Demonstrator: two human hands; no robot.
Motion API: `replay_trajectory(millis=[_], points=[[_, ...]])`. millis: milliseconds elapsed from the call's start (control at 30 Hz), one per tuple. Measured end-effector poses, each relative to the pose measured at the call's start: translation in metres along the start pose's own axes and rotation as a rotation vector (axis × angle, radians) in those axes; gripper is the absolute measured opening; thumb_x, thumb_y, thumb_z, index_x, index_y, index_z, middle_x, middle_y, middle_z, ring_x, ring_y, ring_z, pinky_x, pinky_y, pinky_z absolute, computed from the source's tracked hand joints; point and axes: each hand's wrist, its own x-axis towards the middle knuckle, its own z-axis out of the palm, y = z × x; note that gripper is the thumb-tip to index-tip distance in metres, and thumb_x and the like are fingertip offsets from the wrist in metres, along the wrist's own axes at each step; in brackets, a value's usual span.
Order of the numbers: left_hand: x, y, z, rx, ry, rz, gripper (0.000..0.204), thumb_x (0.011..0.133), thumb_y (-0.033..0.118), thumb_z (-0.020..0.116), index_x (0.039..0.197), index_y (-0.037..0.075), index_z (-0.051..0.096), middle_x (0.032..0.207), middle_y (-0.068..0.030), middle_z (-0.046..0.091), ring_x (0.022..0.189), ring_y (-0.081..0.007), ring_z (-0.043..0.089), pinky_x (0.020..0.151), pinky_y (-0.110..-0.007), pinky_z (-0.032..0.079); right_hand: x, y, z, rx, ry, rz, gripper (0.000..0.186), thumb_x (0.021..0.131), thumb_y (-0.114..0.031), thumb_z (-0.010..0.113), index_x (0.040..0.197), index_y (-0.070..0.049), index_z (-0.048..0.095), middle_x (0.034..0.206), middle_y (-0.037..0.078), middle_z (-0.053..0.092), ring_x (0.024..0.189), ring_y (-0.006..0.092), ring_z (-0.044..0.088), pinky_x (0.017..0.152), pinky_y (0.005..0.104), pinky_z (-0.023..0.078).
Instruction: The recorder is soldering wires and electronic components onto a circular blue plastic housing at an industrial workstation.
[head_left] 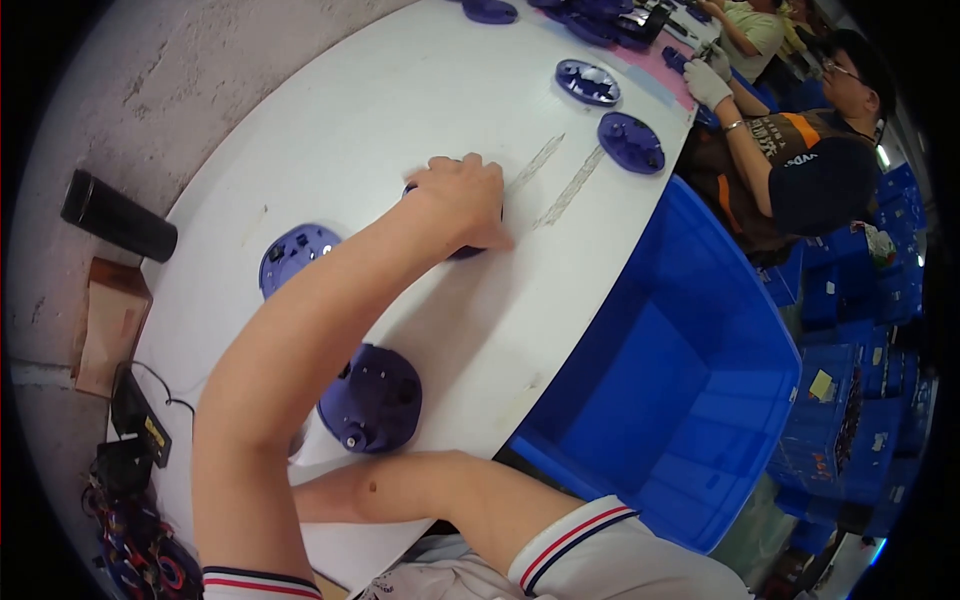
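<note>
My left hand [462, 200] reaches far out over the white table [400, 100]. Its fingers are curled down on a small purple plastic part [466, 253], which is mostly covered by the hand. My right forearm [420, 490] lies across the table's near edge and points left. Its hand is hidden behind my left upper arm. Just above that forearm lies a round purple plastic housing [372, 398] with a small knob at its rim. Another purple housing [295, 252] with white clips lies left of my left arm.
Two more purple housings [588, 82] [631, 142] lie near the table's far right edge. A large blue crate [690, 380] stands to the right. Beyond it a gloved co-worker [800, 160] works. At the left are a black cylinder [118, 215], a cardboard box [108, 320] and coloured wires [140, 540].
</note>
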Motion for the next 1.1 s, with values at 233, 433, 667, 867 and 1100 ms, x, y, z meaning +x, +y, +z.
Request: replay_trajectory(millis=[233, 433, 667, 867, 1100], points=[[-0.063, 0.019, 0.003, -0.137, 0.293, 0.158, 0.065, 0.053, 0.031, 0.082, 0.104, 0.001, 0.055, 0.096, -0.0208, 0.06, 0.091, -0.037, 0.055, 0.084, -0.047, 0.043, 0.019, -0.021, 0.076, 0.311, -0.403, 0.708, 0.022, 0.087, -0.03, 0.053, 0.087, -0.01, 0.061, 0.087, 0.014, 0.061, 0.082, 0.0235, 0.053, 0.07, 0.0358, 0.044], [-0.19, 0.096, 0.008, -0.266, 0.771, 0.25, 0.06, 0.048, 0.04, 0.079, 0.087, -0.002, 0.06, 0.081, -0.019, 0.057, 0.081, -0.0349, 0.049, 0.079, -0.045, 0.041, 0.017, -0.029, 0.108, 0.569, 0.02, -0.025, 0.03, 0.081, -0.029, 0.052, 0.075, -0.003, 0.064, 0.061, 0.006, 0.055, 0.057, 0.0203, 0.05, 0.052, 0.033, 0.04], [-0.43, 0.01, 0.054, -0.261, 0.746, 0.016, 0.052, 0.057, 0.032, 0.073, 0.093, -0.002, 0.058, 0.094, -0.0222, 0.057, 0.088, -0.0366, 0.048, 0.084, -0.05, 0.04, 0.008, -0.041, 0.088, 0.774, -0.026, -0.065, 0.018, 0.081, -0.021, 0.056, 0.078, -0.005, 0.065, 0.051, -0.001, 0.041, 0.042, 0.0088, 0.031, 0.038, 0.0238, 0.023], [-0.548, -0.053, 0.165, -0.259, 0.534, -0.685, 0.086, 0.051, 0.026, 0.078, 0.129, 0.013, 0.045, 0.128, -0.0141, 0.049, 0.107, -0.0335, 0.047, 0.094, -0.042, 0.038, -0.003, -0.051, 0.09, 0.864, 0.001, -0.059, 0.02, 0.084, -0.02, 0.056, 0.081, -0.002, 0.063, 0.05, -0.004, 0.033, 0.039, 0.0054, 0.021, 0.037, 0.0203, 0.018], [-0.569, -0.044, 0.245, -0.297, 0.999, -0.997, 0.109, 0.049, 0.045, 0.084, 0.136, 0.005, 0.034, 0.129, -0.0198, 0.043, 0.119, -0.035, 0.039, 0.101, -0.049, 0.025, -0.026, -0.06, 0.11, 0.954, -0.024, -0.156, 0.021, 0.089, -0.021, 0.054, 0.089, -0.002, 0.062, 0.049, -0.006, 0.029, 0.038, 0.0043, 0.02, 0.038, 0.0196, 0.017]])
